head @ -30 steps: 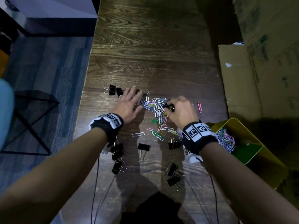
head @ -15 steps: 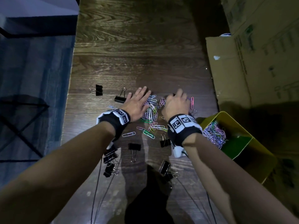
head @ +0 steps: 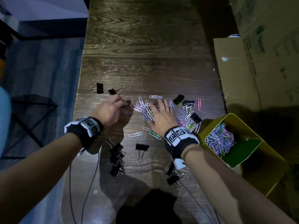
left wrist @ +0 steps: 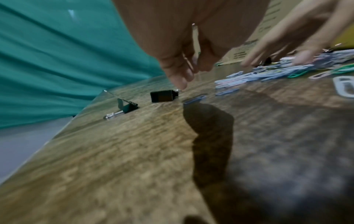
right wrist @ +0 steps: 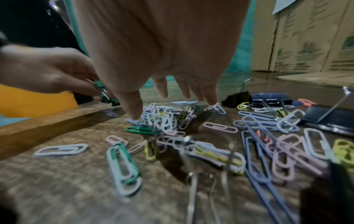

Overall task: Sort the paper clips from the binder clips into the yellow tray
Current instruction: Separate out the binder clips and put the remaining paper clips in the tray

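Head view: I have both hands over the dark wood-grain counter [head: 145, 54]. My right hand [head: 161, 117] lies with its fingers straight and spread, their tips touching the loose heap of pastel plastic-coated paper clips [head: 146, 109] near the middle of the counter; its grip holds nothing. In the right wrist view the thumb tip [right wrist: 134, 112] and the little finger press down on clips at the pile's two sides.

My left hand [head: 110, 111] is toward the counter's left edge, fingers bent downward with the tips close together. In the left wrist view the fingertips [left wrist: 180, 80] sit just above the wire handle of a small black binder clip [left wrist: 162, 97]; I cannot tell whether the grip has closed on that handle.

A second black binder clip [head: 99, 88] lies beside it, nearer the left edge. More black binder clips lie in a cluster [head: 117, 159] toward the near left, one alone [head: 141, 148] near the middle front, and a pair [head: 172, 173] under my right wrist. Three further black binder clips [head: 188, 102] lie among scattered paper clips toward the right edge.

The yellow rectangular tray [head: 267, 180] stands off the counter's right edge, near the front, and contains a tangle of coloured paper clips [head: 220, 140] at its far end. Brown cardboard boxes [head: 258, 62] stand along the right edge.
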